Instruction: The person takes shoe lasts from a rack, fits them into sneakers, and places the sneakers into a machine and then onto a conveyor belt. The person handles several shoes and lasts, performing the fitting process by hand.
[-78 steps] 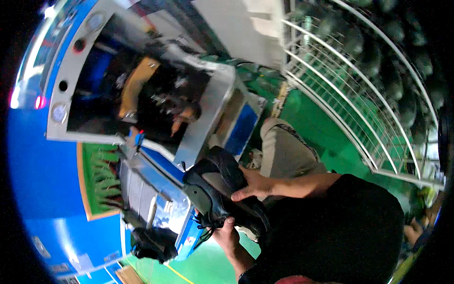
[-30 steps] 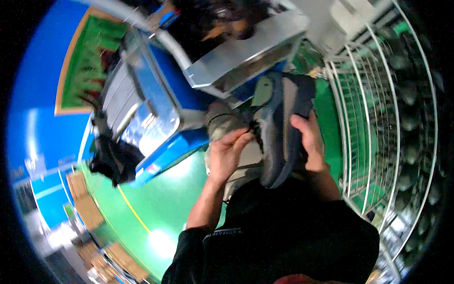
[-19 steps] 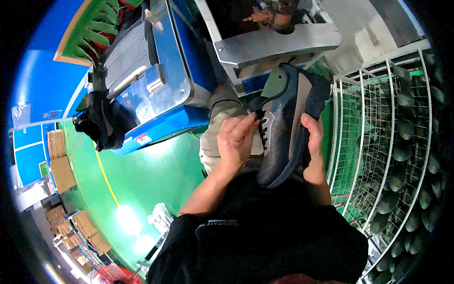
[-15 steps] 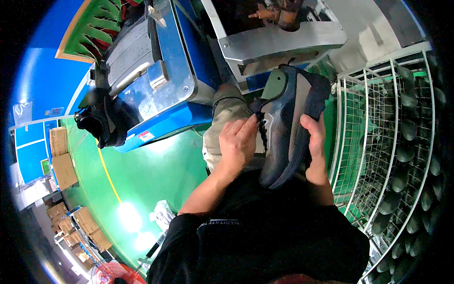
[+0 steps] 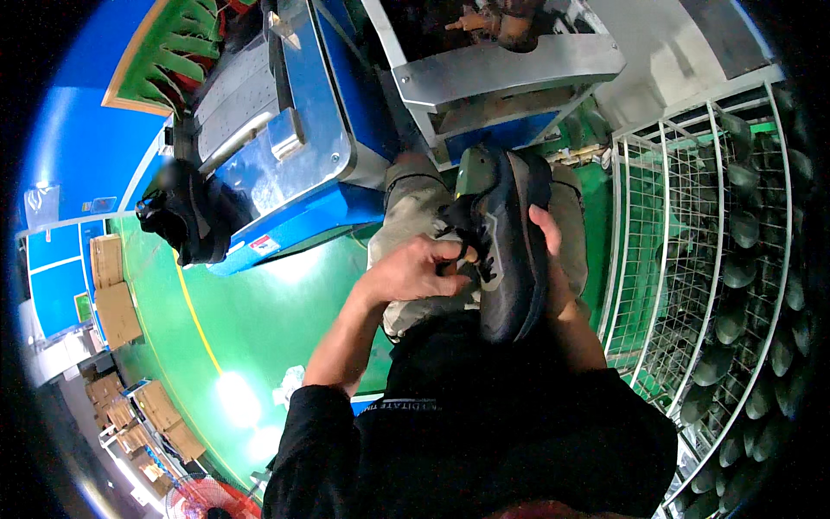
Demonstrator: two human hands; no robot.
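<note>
I see the right hand [image 5: 553, 268] gripping the dark shoe [image 5: 510, 251] from its right side, sole facing right, above the lap. The left hand [image 5: 411, 272] pinches the shoe's black laces [image 5: 462, 233], fingers closed on them.

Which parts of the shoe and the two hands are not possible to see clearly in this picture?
- Head view: the right hand palm, hidden behind the dark shoe.
- Head view: the left hand fingers' tips, lost among the black laces.
- Head view: the shoe's sole and far side, turned away.
</note>
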